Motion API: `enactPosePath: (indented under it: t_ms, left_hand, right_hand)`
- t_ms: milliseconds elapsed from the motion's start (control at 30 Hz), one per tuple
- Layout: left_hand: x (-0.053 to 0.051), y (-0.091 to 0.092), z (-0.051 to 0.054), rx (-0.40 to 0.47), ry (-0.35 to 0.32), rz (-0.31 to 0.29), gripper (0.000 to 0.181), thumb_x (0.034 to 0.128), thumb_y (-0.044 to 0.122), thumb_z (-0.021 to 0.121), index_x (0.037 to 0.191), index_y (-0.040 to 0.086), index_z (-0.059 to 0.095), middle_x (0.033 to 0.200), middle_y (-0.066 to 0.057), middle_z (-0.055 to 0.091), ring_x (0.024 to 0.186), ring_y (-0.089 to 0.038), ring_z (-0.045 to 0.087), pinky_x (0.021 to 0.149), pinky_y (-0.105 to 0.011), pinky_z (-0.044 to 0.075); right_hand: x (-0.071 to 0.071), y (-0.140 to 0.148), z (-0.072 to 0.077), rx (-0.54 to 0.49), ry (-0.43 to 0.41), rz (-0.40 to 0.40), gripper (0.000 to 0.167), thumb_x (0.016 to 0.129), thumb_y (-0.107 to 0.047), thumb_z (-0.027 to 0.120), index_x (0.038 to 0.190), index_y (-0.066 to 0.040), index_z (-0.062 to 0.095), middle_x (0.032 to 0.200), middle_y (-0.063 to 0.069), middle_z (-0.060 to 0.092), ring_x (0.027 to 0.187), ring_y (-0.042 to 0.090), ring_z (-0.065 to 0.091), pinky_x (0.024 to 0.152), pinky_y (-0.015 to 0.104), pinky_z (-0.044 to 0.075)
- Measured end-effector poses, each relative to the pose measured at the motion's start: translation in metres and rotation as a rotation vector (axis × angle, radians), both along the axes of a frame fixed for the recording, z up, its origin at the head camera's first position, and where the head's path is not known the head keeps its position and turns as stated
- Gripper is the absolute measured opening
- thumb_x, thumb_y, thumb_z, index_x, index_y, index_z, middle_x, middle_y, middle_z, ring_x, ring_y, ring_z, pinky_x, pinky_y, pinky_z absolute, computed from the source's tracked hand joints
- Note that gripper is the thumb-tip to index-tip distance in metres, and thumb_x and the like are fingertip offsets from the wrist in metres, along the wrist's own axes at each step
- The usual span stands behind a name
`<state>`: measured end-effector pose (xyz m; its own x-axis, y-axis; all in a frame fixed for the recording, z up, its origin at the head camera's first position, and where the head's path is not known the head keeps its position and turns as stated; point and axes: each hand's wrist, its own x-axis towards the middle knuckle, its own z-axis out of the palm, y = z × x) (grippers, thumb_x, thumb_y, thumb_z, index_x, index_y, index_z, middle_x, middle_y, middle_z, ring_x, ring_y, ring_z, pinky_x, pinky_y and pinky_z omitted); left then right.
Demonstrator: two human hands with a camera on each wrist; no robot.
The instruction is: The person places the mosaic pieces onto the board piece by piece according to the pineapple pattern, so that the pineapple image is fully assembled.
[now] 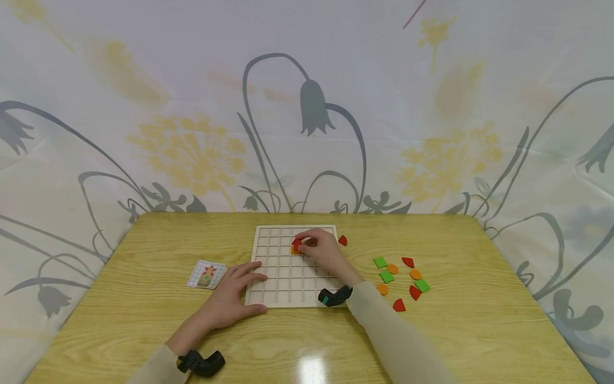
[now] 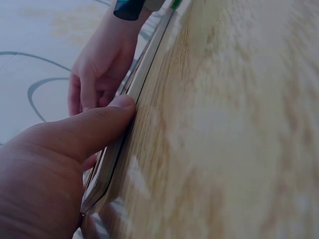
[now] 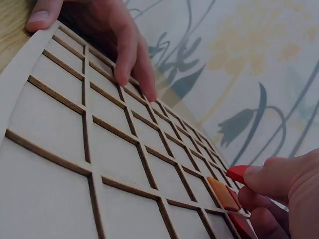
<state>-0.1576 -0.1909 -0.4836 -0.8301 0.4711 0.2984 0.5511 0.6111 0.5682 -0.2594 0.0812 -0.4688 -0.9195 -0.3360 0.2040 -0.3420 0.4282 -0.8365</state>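
Fingers (image 3: 251, 198) pinch red piece (image 3: 237, 173); card (image 1: 207, 274) head-only

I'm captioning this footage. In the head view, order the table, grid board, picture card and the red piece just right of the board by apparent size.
Largest to smallest:
1. Table
2. Grid board
3. Picture card
4. Red piece

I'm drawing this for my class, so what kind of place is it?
It's probably an indoor puzzle corner: a wood-grain table stands before a flower-patterned backdrop, with a grid board and little coloured pieces on top. Whether that's home or school, I can't tell.
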Motion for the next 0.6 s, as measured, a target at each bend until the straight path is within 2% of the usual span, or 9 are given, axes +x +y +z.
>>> enactPosePath:
  t_ms: [167,333,433,600]
  left_hand:
    - [0.0,0.0,0.0,-0.005,0.006,0.006,0.056,0.0788,0.043,0.084,0.126,0.018,0.066,0.15,-0.01,0.046,0.13,-0.035,0.041,0.098,-0.061,0.039]
    - [0.0,0.0,-0.001,-0.004,0.006,0.005,0.056,0.0797,0.043,0.083,0.126,0.018,0.066,0.15,-0.01,0.046,0.13,-0.035,0.041,0.098,-0.061,0.039]
    - [0.0,0.0,-0.001,-0.003,0.003,0.003,0.056,0.0793,0.043,0.083,0.127,0.019,0.066,0.151,-0.009,0.045,0.131,-0.035,0.04,0.098,-0.061,0.039]
    - [-0.001,0.0,-0.002,0.001,0.003,0.0,0.058,0.0781,0.044,0.084,0.127,0.02,0.065,0.151,-0.008,0.045,0.131,-0.033,0.041,0.098,-0.06,0.039]
  right_hand:
    - [-0.001,-0.016,-0.003,0.023,0.05,0.0,0.024,0.091,-0.008,0.074,0.115,-0.009,0.075,0.111,0.003,0.069,0.091,0.016,0.066,0.078,0.029,0.053]
    - [-0.001,-0.025,-0.005,0.024,0.112,0.039,0.023,0.093,-0.003,0.069,0.115,-0.007,0.075,0.11,0.005,0.07,0.092,0.019,0.067,0.079,0.031,0.054]
    - [0.0,-0.029,-0.006,0.028,0.095,0.025,0.023,0.094,-0.003,0.068,0.115,-0.007,0.075,0.106,0.003,0.072,0.092,0.017,0.066,0.08,0.03,0.053]
    - [0.002,-0.034,-0.01,0.026,0.072,-0.019,0.016,0.095,-0.005,0.067,0.107,-0.011,0.075,0.102,0.0,0.072,0.09,0.015,0.064,0.08,0.031,0.052]
